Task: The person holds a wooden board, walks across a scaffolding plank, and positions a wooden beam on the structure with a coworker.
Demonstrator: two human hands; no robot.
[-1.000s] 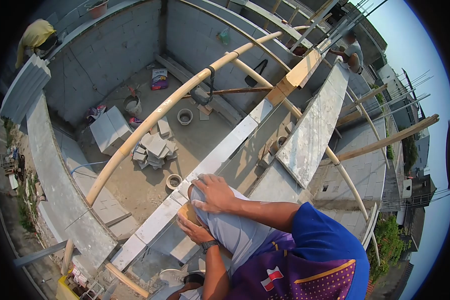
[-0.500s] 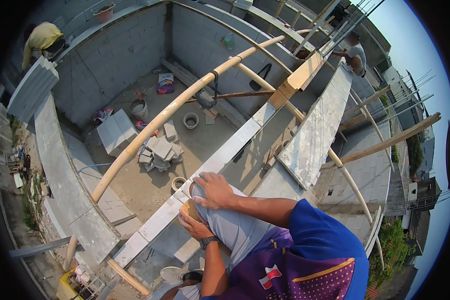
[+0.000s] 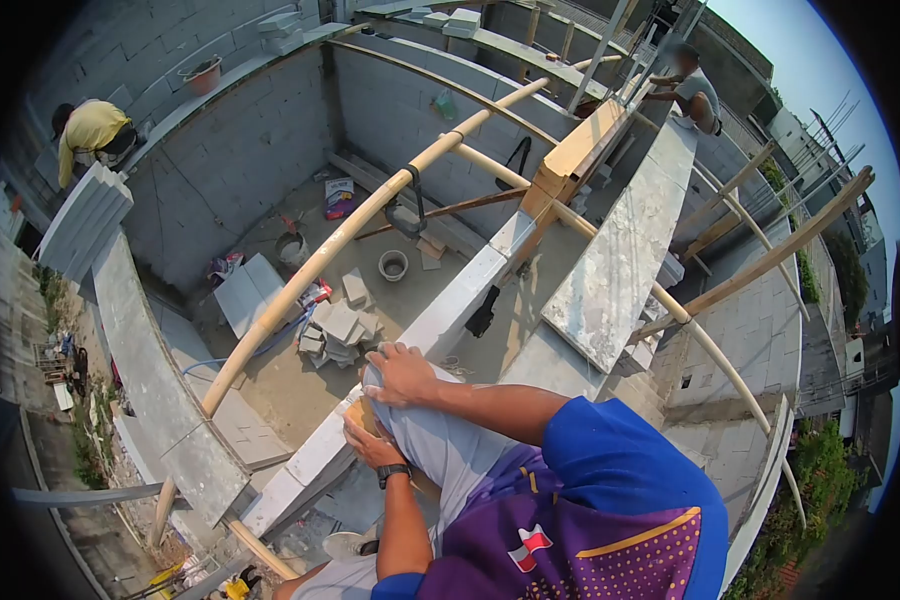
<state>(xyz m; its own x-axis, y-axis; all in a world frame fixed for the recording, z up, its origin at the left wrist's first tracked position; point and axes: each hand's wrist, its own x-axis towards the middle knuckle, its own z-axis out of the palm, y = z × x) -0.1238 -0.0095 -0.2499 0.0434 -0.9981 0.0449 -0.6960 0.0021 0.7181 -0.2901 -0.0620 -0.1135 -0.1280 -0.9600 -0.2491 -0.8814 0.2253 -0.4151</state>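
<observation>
My right hand (image 3: 400,375) lies flat on my raised knee (image 3: 425,440) in grey trousers, fingers spread and holding nothing. Just below it, my left hand (image 3: 370,447), with a black watch on the wrist, curls around a small tan object (image 3: 360,413) pressed against the knee. What that object is I cannot tell. The knee sits over the top of a white block wall (image 3: 455,295) that runs away from me, high above a sandy floor.
A long bamboo pole (image 3: 315,262) arcs across the room below. A grey slab (image 3: 620,255) and a wooden beam (image 3: 573,152) lie on the wall ahead. Loose blocks (image 3: 338,328) and a bucket (image 3: 393,265) sit on the floor. A person in yellow (image 3: 90,130) and another person (image 3: 695,95) work on far walls.
The view has swung, so the floor and walls have slid across the picture. Both hands stay on the knee, shifted slightly up and left in the frame.
</observation>
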